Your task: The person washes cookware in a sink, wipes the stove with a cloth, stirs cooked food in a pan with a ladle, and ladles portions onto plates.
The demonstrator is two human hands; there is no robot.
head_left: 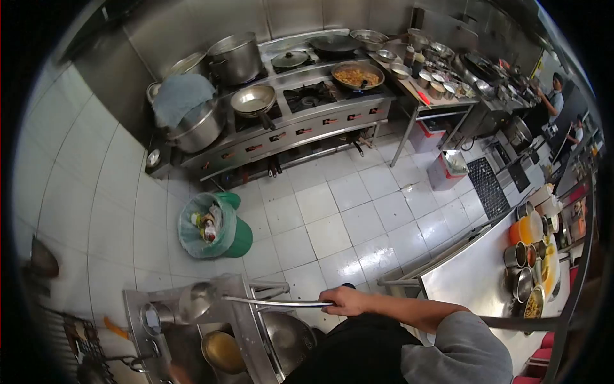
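My right hand (345, 301) is closed around the handle end of a long-handled metal ladle (199, 301). The ladle reaches left, its round bowl over the edge of the steel sink unit (240, 291). Below it in the basin sits a round pan (224, 352) with a yellowish-brown inside. A small metal container (157, 317) stands at the sink's left corner. Between the sink and my dark apron (364, 352) rests a large metal bowl (288, 339). My left hand cannot be made out; only a reddish blur shows low in the basin.
A green lined bin (236, 237) with waste stands on the tiled floor (329, 237). Along the back wall runs a stove (294, 134) with pots and a pan of food (358, 75). At right, a steel table (460, 281) bears containers. Two people (555, 99) are farther off.
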